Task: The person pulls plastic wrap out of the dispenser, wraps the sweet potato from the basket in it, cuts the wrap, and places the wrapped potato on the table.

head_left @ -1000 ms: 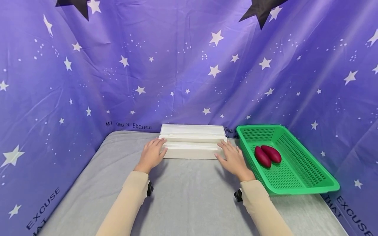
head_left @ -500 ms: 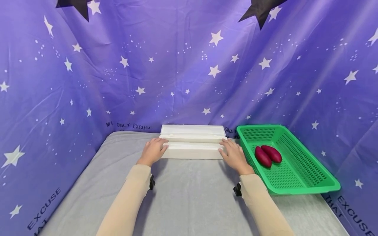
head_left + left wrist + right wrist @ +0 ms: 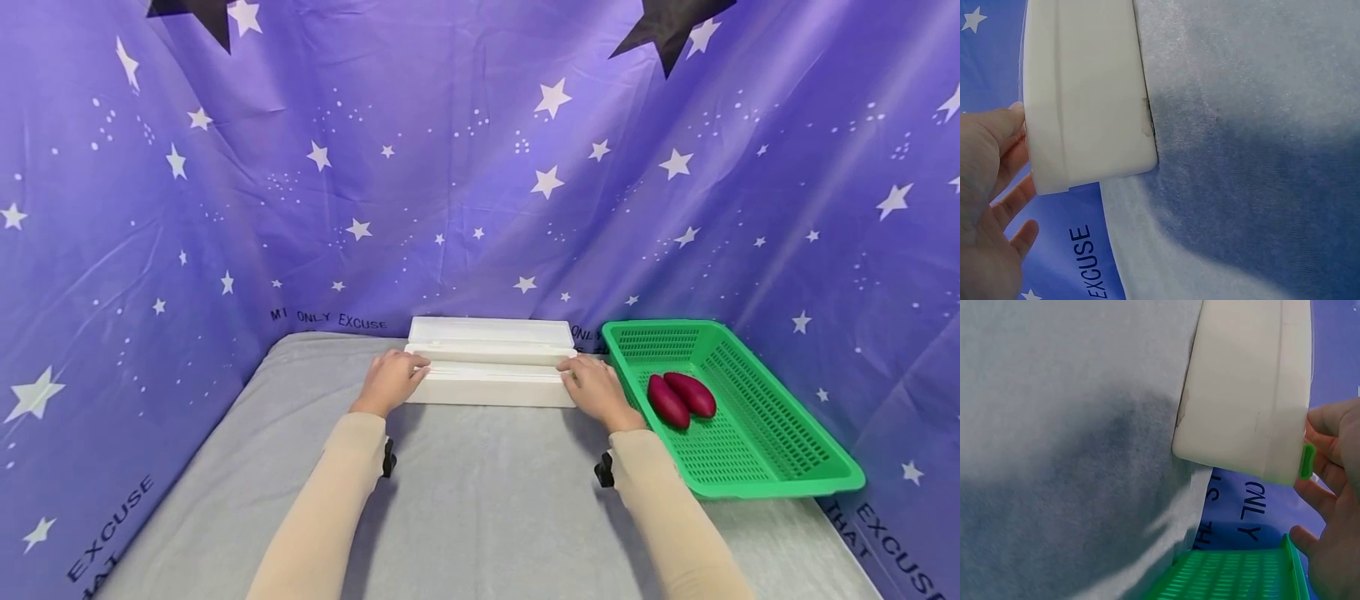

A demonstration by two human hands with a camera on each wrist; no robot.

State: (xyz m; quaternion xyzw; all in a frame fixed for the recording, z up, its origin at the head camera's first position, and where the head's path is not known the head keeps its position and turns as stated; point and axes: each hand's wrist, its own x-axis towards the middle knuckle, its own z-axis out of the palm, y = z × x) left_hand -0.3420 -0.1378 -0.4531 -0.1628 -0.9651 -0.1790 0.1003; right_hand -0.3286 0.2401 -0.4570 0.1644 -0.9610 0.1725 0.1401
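A long white box (image 3: 491, 392) stands at the back of the grey-covered table, its lid (image 3: 491, 332) raised and leaning back. At the left end, my left hand (image 3: 390, 381) holds the upper rim; the left wrist view shows the thumb (image 3: 1007, 119) on that edge and fingers behind it. My right hand (image 3: 596, 387) grips the opposite end in the same way. Beside its fingers, a small green tab (image 3: 1308, 460) sticks out from the box end in the right wrist view. The box's inside shows only as a narrow white strip.
To the right stands a green perforated basket (image 3: 780, 483) with two dark red, oblong sweet-potato-like items (image 3: 690, 394) in it. A purple star-printed curtain (image 3: 450, 167) hangs behind and along both sides of the grey cloth (image 3: 480, 500).
My hands have shifted slightly at the box ends, and the fingers have curled more over its rim. The box, its lid and the basket stay where they were.
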